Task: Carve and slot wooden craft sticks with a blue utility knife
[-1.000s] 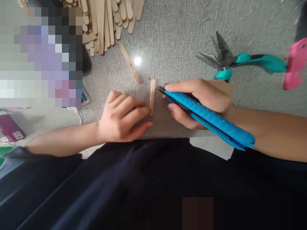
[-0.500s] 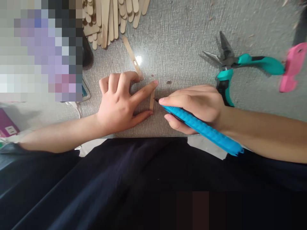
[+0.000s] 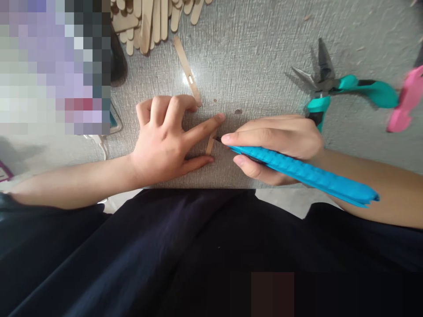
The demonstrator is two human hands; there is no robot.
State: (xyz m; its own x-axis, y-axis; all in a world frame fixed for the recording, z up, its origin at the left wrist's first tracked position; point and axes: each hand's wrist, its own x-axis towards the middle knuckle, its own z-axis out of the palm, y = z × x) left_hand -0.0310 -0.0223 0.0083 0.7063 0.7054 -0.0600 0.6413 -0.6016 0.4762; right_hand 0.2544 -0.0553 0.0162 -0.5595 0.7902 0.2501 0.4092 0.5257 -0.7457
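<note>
A short wooden craft stick (image 3: 210, 143) lies on the grey textured tabletop (image 3: 251, 53) near its front edge. My left hand (image 3: 165, 136) presses it down, the forefinger stretched over its far end and the thumb at its near end. My right hand (image 3: 274, 145) is closed round a blue utility knife (image 3: 297, 171), gripped like a pen. The knife's dark tip touches the stick's right edge, about midway along.
A pile of several wooden sticks (image 3: 152, 17) lies at the back, with one loose stick (image 3: 187, 69) in front of it. Teal-handled pliers (image 3: 330, 88) lie open at the right, beside a pink object (image 3: 405, 103). A power strip corner (image 3: 114, 123) shows left.
My left hand went from curled beside the stick to spread, pinning it with forefinger and thumb. The knife tip came down from the stick's far end to its middle.
</note>
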